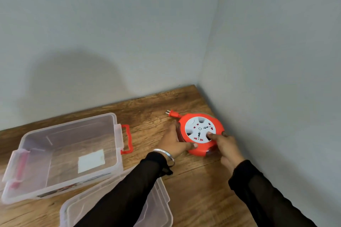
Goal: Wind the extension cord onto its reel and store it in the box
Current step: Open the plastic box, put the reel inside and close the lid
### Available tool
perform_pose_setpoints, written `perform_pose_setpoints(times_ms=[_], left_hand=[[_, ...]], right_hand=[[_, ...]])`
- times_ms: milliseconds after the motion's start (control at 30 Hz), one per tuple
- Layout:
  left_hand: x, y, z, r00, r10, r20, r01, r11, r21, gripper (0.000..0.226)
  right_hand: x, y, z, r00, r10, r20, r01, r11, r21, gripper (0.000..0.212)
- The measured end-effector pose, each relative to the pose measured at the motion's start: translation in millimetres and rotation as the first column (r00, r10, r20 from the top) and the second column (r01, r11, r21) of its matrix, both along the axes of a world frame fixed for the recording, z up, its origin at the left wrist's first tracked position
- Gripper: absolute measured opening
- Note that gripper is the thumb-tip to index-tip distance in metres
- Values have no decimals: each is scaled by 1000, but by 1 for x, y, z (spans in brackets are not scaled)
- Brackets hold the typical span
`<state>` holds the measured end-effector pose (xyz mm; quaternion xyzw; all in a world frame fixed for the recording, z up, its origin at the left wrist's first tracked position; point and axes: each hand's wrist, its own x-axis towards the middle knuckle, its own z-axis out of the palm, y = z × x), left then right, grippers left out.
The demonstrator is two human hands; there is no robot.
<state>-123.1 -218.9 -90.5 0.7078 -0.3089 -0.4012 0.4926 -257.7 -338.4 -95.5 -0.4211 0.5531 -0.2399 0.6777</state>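
A clear plastic storage box (64, 155) stands open on the left of a wooden tabletop (199, 190); it holds nothing loose, only a pale rectangular label (91, 160) showing at its bottom. The box has a red latch handle (127, 138) on its right end and another, seen through the plastic, on its left end (18, 169). Its clear lid (118, 206) lies flat on the table just in front of the box, partly hidden under the person's left sleeve. The orange cord reel (202, 133), with a white socket face on top, lies flat near the back right corner of the table, well apart from the box. Its orange plug (172, 113) sticks out from the reel's far left edge and rests on the wood, with only a short bit of cord showing. The left hand (176, 141), with a silver bangle (165, 154) at the wrist, grips the reel's left rim, thumb on the orange top. The right hand (226, 146) rests on the reel's near right side, its fingers curled and one fingertip pressed into a recess in the white face. Pale grey walls (276, 61) meet at the corner close behind and right of the reel, leaving little room there; open wood lies between reel and box.
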Motion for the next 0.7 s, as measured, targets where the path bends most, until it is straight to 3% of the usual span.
perform_pose_setpoints(times_ms=[100,200,267,333,433,567,633,700], left_hand=[[-1,12,13,1000,16,-4,-17,998,-61,81],[9,39,46,963,70,259,-54,996,-67,71],[25,67,70,856,264,444,-188,960,-207,45],[47,103,90,727,478,493,-316,870,-377,26],[85,160,107,525,645,555,-434,764,-477,13],[120,231,106,349,628,696,-571,731,-373,16],[130,259,98,344,567,749,-630,730,-263,18],[136,280,89,402,493,772,-662,738,-127,25]], right_hand=[[1,-2,21,984,33,174,-41,998,43,48],[14,7,58,969,88,230,-64,992,-109,46],[26,19,90,934,179,309,-112,968,-223,41],[42,36,120,870,330,366,-201,915,-349,43],[74,70,155,751,553,361,-317,781,-537,45],[129,125,160,633,736,241,-457,607,-650,48],[154,155,149,587,801,116,-553,501,-666,52],[173,181,135,539,842,-22,-616,376,-692,53]])
